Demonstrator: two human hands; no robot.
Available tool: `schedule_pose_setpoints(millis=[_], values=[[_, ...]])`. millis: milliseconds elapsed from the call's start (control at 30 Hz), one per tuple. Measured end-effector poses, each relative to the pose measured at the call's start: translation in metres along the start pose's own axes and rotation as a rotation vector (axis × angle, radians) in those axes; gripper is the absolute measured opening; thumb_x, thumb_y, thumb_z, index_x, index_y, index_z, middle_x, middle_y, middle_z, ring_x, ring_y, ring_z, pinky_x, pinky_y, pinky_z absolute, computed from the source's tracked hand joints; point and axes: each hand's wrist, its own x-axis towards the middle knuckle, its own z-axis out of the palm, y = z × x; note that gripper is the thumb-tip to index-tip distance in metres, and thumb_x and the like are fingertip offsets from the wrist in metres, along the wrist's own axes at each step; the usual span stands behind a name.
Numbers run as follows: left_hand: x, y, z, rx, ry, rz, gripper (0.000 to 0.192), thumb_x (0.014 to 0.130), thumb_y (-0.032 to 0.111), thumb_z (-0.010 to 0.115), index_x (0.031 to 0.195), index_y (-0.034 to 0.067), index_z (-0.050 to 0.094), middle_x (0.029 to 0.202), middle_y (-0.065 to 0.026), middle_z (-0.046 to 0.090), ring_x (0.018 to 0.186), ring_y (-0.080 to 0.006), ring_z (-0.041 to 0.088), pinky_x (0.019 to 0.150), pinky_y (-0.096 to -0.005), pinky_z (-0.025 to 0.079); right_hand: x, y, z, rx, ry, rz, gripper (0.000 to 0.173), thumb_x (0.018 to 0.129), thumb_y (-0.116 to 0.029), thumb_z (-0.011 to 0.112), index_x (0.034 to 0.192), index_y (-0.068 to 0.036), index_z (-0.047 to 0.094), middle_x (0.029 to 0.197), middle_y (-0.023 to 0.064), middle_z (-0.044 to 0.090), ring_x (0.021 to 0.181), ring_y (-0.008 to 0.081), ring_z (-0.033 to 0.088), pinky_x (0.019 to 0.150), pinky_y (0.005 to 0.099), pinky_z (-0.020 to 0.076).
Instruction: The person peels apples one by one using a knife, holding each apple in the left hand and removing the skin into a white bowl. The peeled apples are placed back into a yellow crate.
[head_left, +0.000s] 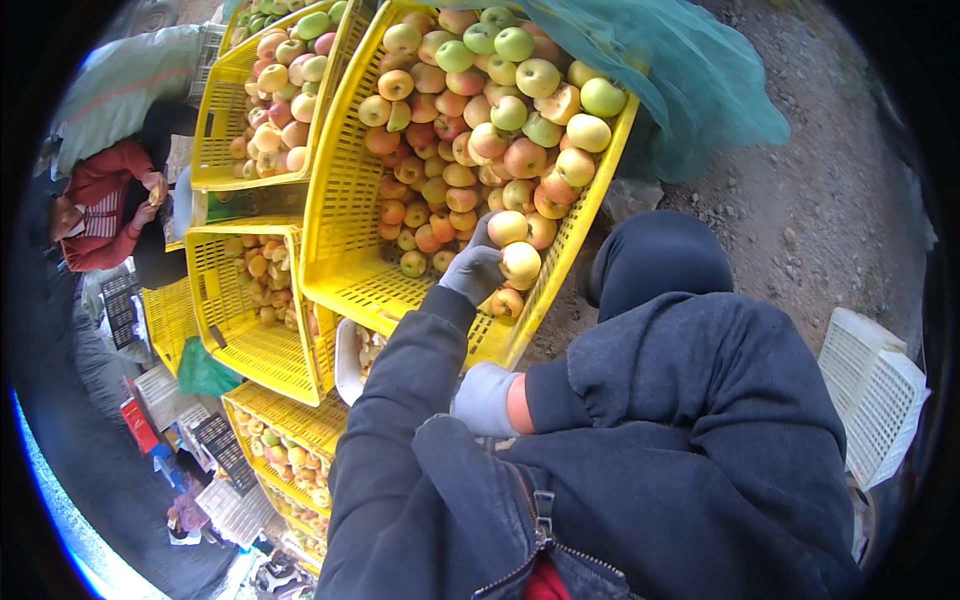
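Note:
A large yellow plastic crate (352, 296) stands tilted in view before me, with many red-blushed and green apples (460, 175) inside. My left hand (477, 264), in a grey glove, reaches over its near edge and curls around a pale yellow apple (520, 261). Another apple (508, 228) rests right beside the fingers, and some fingertips are hidden behind the fruit. My right hand (486, 397), also gloved, is close to my body below the crate's near corner. Its fingers are out of sight, so any hold there cannot be seen.
More yellow crates of apples (281, 105) line the left. A white tub (349, 364) of cut pieces sits by my left sleeve. Green netting (682, 82) drapes the crate's far side. A person in a red top (105, 199) sits at left. White baskets (870, 397) stand right.

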Motion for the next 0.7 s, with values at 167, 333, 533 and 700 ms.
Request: schedule_pose_setpoints(millis=[167,333,533,700], values=[[-0.023,0.013,0.023,0.516,0.038,0.22,0.059,0.091,0.016,0.065,0.148,0.013,0.047,0.143,-0.0162,0.057,0.128,-0.0352,0.058,0.105,-0.0489,0.05,0.002,-0.001,0.004,0.026,0.043,-0.006,0.021,0.085,-0.027,0.067,0.09,-0.012,0.08,0.084,0.0109,0.077,0.078,0.033,0.075,0.062,0.0448,0.0559],[-0.023,0.01,0.025,-0.187,0.114,0.243,0.046,0.094,0.017,0.066,0.137,0.008,0.053,0.134,-0.0173,0.061,0.126,-0.0392,0.059,0.109,-0.0579,0.048,0.002,-0.006,0.002,-0.02,0.03,-0.026,0.02,0.085,-0.028,0.067,0.085,-0.012,0.08,0.081,0.0109,0.076,0.075,0.0328,0.075,0.062,0.0444,0.0563],[-0.032,0.008,0.022,-0.287,0.194,0.332,0.048,0.093,0.002,0.066,0.135,0.018,0.048,0.131,-0.0097,0.056,0.124,-0.031,0.059,0.103,-0.0555,0.055,0.006,-0.009,0.001,-0.016,0.035,-0.05,0.02,0.085,-0.027,0.067,0.086,-0.012,0.081,0.082,0.0109,0.076,0.074,0.0323,0.075,0.061,0.0434,0.0563],[-0.042,0.01,0.025,-0.122,0.259,0.49,0.038,0.096,0.012,0.064,0.133,0.008,0.055,0.13,-0.0158,0.061,0.123,-0.0343,0.06,0.106,-0.0541,0.052,0.007,-0.012,-0.001,-0.018,0.01,-0.055,0.02,0.085,-0.026,0.067,0.087,-0.012,0.081,0.081,0.0111,0.076,0.073,0.0324,0.075,0.061,0.0434,0.0562]])
